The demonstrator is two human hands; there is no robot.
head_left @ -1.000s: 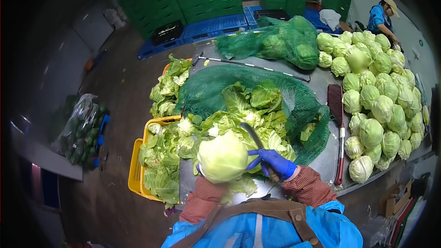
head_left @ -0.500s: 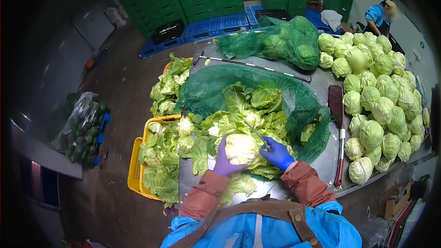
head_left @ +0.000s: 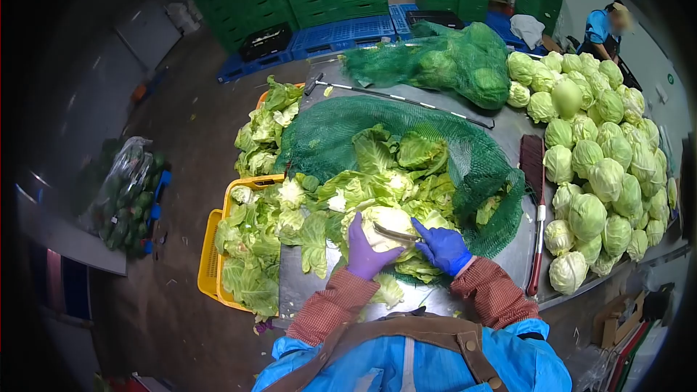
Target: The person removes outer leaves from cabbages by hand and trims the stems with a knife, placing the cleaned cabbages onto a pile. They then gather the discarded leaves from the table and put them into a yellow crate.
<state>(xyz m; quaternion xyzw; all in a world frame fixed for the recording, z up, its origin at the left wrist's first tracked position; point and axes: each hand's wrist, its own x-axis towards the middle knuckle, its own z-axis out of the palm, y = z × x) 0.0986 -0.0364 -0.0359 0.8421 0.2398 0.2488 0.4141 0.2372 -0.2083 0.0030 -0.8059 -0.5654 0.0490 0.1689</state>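
Observation:
My left hand [head_left: 367, 250], in a purple glove, grips a pale cabbage [head_left: 385, 221] from its left and lower side. In a blue glove, my right hand [head_left: 441, 247] is closed round a knife [head_left: 396, 233], whose blade lies across the face of the cabbage. Loose green leaves [head_left: 374, 156] are heaped just beyond, on a green mesh net [head_left: 319, 138]. The knife's handle is mostly hidden by my fingers.
Yellow crates [head_left: 210, 254] full of leaves stand at the left. A brush [head_left: 539, 225] lies right of the net, beside piled cabbages [head_left: 588, 214]. Farther back are a measuring rod [head_left: 406, 100] and a filled net bag [head_left: 465, 65]. A co-worker [head_left: 604, 33] stands at the back right.
The knife blade has swung from pointing up and away beside the cabbage to lying across its face. My right hand has turned and shifted slightly to the right.

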